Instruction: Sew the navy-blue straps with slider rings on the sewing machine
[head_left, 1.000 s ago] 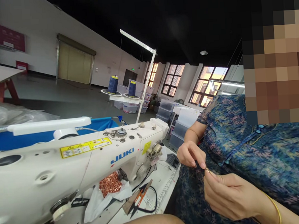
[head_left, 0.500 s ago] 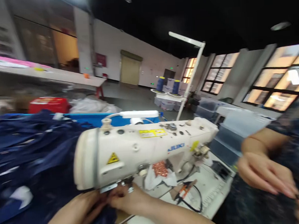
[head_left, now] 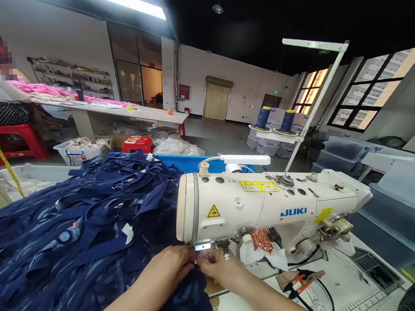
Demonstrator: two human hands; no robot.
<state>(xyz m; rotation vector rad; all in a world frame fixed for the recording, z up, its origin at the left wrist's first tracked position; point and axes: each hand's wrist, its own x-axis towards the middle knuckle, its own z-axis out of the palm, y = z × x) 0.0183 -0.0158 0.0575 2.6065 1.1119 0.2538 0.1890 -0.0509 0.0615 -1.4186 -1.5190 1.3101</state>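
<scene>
Fingertips of left hand [head_left: 172,265] and right hand [head_left: 214,264] pinch dark navy fabric [head_left: 75,238] under the white sewing machine [head_left: 267,208] (needle hidden); stitching apparently unstarted, pile remaining.

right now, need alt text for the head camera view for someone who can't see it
A person's left hand and right hand meet under the needle end of a white sewing machine, on dark blue fabric heaped to the left. Orange-handled snips lie on the machine table.

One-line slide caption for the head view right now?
Both hands, left hand and right hand, pinch navy fabric beneath the needle end of a white sewing machine.
</scene>
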